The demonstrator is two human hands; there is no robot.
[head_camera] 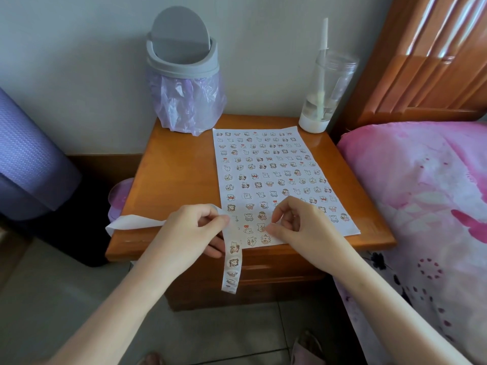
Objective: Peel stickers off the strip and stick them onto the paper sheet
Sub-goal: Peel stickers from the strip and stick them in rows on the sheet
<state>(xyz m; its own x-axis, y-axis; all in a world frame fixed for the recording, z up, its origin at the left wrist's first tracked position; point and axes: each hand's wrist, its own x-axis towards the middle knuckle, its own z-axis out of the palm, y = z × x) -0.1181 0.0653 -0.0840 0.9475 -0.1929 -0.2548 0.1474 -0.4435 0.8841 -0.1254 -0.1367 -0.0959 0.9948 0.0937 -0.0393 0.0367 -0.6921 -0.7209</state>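
Note:
A white paper sheet [274, 167] covered with rows of small cartoon stickers lies on the wooden nightstand [179, 167]. My left hand [189, 227] pinches the sticker strip [232, 262] at the sheet's near left corner. The strip's sticker-bearing end hangs over the front edge, and its bare backing trails to the left. My right hand [297, 222] hovers over the sheet's near rows with curled fingers. Thumb and forefinger are pinched together; a sticker between them cannot be made out.
A grey swing-lid bin [181, 69] with a purple bag stands at the nightstand's back left. A clear plastic cup [326, 93] with a straw is at the back right. A bed with pink bedding [421, 193] is on the right, a purple rolled mat [29, 159] on the left.

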